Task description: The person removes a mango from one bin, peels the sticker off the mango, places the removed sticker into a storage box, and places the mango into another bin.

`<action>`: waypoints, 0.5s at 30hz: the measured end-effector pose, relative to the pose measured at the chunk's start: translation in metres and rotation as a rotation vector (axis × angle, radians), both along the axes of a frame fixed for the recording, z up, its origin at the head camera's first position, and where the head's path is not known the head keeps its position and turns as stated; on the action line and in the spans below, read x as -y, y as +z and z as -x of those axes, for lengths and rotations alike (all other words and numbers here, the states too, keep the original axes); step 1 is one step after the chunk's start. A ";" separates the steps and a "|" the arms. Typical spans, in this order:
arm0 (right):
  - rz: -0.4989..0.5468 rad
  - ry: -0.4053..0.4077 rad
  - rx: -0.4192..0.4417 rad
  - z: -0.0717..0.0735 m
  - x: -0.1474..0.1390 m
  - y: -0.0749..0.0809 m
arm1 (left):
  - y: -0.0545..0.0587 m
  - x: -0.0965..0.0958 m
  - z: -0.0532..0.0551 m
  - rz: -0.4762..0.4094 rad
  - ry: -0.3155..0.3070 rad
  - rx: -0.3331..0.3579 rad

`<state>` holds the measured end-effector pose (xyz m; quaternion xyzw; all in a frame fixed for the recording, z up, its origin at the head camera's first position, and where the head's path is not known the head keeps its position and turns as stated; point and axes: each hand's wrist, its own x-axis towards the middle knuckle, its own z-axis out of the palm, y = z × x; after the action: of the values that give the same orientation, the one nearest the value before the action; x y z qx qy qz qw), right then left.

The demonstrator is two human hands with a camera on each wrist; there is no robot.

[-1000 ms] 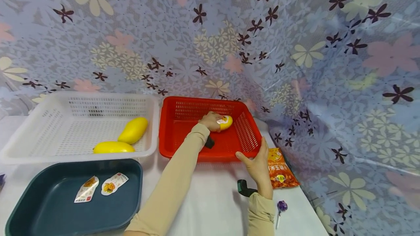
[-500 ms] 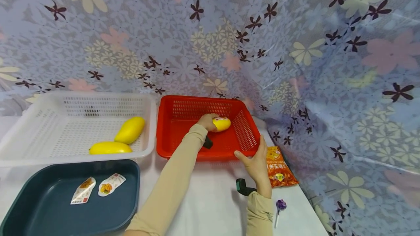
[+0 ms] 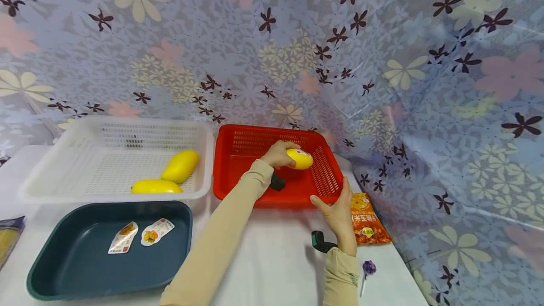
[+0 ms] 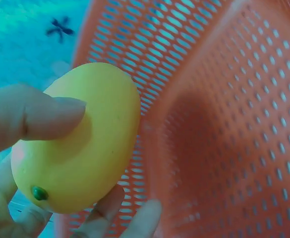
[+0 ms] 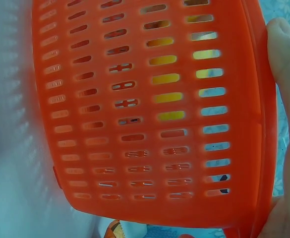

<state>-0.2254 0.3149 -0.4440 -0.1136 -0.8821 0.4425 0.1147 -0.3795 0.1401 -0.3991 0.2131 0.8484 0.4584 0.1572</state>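
Observation:
My left hand (image 3: pixel 279 154) reaches into the red basket (image 3: pixel 248 197) and grips a yellow mango (image 3: pixel 301 159) with a printed sticker on its upper side. In the left wrist view the thumb presses on the mango (image 4: pixel 100 144), fingers lie beneath it, and a small green stem nub shows at its lower end. My right hand (image 3: pixel 337 214) holds the basket's front right corner, thumb at the front rim and fingers along the right side. The right wrist view shows the basket's slotted wall (image 5: pixel 135 119), with yellow visible through the slots.
A white basket (image 3: pixel 42 174) at left contains two more mangoes (image 3: pixel 180 166). The dark blue tray (image 3: pixel 85 273) before it carries two stickers (image 3: pixel 157 232). An orange snack bag (image 3: pixel 367 221) and a purple lollipop (image 3: pixel 369 268) lie right. Another packet (image 3: pixel 9 240) is at far left.
My left hand has raised the mango slightly and shifted it a little to the right within the red basket. The right hand stays at the corner. The head view has swung slightly left.

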 end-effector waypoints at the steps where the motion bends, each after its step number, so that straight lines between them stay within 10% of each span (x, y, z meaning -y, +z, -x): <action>1: 0.002 0.002 0.000 0.000 0.000 0.000 | 0.004 0.002 -0.003 -0.002 -0.002 -0.016; 15: 0.011 0.022 -0.006 -0.001 0.001 0.002 | 0.026 0.025 -0.059 -0.206 0.037 -0.146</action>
<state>-0.2246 0.3140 -0.4418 -0.1035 -0.8805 0.4490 0.1119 -0.3205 0.1154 -0.3729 0.2452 0.8097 0.5293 0.0639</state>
